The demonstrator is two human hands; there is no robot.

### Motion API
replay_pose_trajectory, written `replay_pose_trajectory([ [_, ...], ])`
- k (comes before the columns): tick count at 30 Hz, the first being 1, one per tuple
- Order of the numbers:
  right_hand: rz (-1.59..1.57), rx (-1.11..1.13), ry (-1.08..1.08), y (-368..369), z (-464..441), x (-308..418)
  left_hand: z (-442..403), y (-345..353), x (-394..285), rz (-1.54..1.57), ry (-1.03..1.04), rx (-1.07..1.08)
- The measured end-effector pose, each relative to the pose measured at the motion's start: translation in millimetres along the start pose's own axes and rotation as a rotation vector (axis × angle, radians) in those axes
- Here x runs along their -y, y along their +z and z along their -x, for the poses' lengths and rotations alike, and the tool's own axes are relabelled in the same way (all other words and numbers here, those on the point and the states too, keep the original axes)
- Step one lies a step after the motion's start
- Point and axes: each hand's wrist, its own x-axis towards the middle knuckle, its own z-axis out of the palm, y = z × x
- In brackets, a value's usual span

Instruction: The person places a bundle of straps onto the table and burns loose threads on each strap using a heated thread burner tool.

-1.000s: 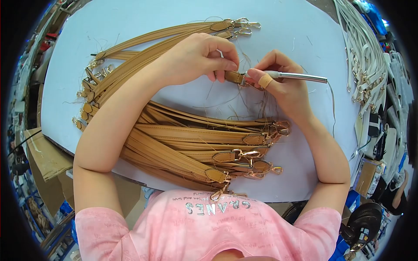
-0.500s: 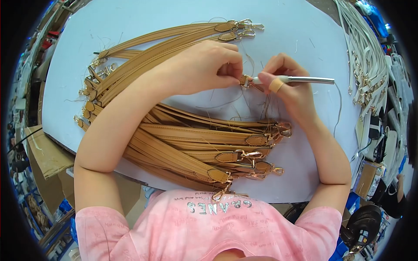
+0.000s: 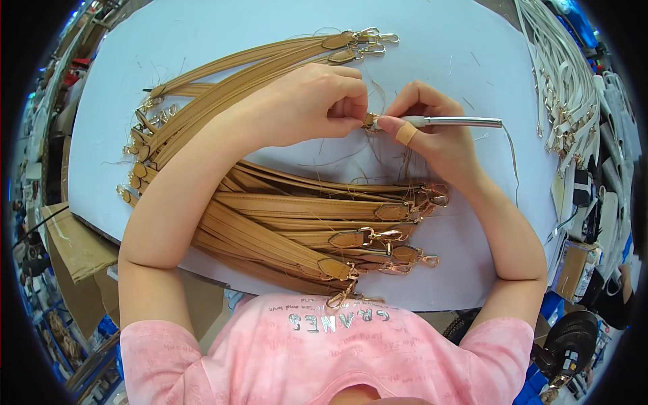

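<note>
Strap: up in the head view, right between the two hands, raised in front of the chest over the far half of the table; only its end peeks out, at the tool's tip.
Left hand: fingers curled in, thumb and fingertips pinching the strap just short of its end, seemingly so the end sits steady while its tip stays bare.
Right hand: thumb and fingers closed on the tool like a pen, near the front, which likely gives fine control; a tan wrap circles the thumb, perhaps as padding.
Tip: right up against the strap's end; whether they touch is hard to call, with fingers crowding this small spot.
Cord: off the tool's back end, trailing down to the right, out of the way of both hands.
Upper straps: fanned beyond the left forearm, clips to the right.
Lower straps: heaped between forearms and chest, most clip ends also rightward, probably for easy reach.
White straps: bunched at the table's right edge, well apart from the tan ones.
</note>
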Motion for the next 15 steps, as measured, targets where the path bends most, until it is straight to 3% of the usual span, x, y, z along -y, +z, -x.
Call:
replay_pose_trajectory([
  [10,0.032,-0.010,-0.005,2,0,1,0,-2,2,0.011,-0.020,-0.012],
  [13,0.023,-0.015,-0.012,1,0,0,0,-4,8,0.497,-0.335,-0.105],
  [15,0.016,-0.018,-0.016,1,-1,-1,1,-11,4,0.442,-0.326,-0.116],
])
